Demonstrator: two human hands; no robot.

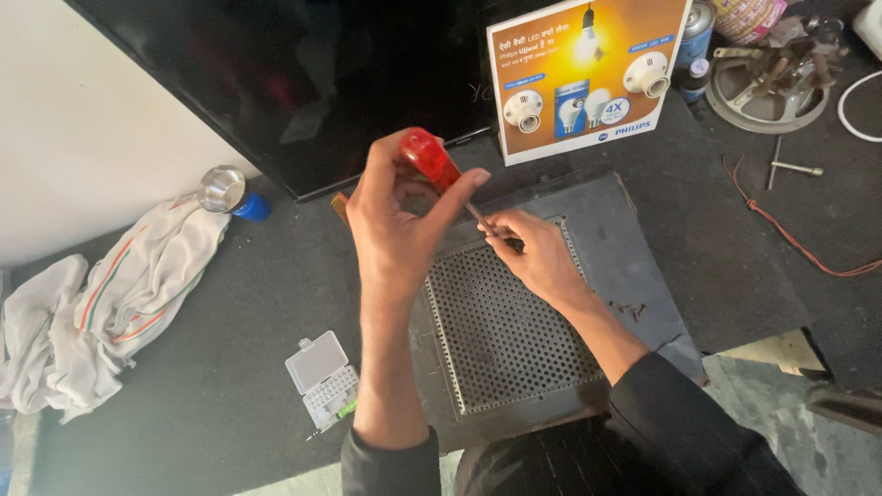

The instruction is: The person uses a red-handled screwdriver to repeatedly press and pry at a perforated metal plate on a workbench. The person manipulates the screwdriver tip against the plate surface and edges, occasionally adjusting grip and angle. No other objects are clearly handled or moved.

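My left hand (397,219) grips the red translucent handle of a screwdriver (430,159), held tilted over a dark flat box with a perforated metal grille (501,340). The screwdriver's shaft runs down and right to my right hand (536,253), whose fingers pinch the shaft near its tip at the grille's upper edge. The tip itself is hidden by those fingers. The box (634,266) lies on a dark cloth-covered table, directly in front of me.
A small clear plastic bit case (321,376) lies open left of the box. A crumpled white cloth (110,303) and a blue torch (231,195) sit at the left. Behind stand a black screen (303,73) and an orange printed card (583,73). Metal parts (767,78), a T-shaped tool (792,167) and an orange wire (790,239) lie at the right.
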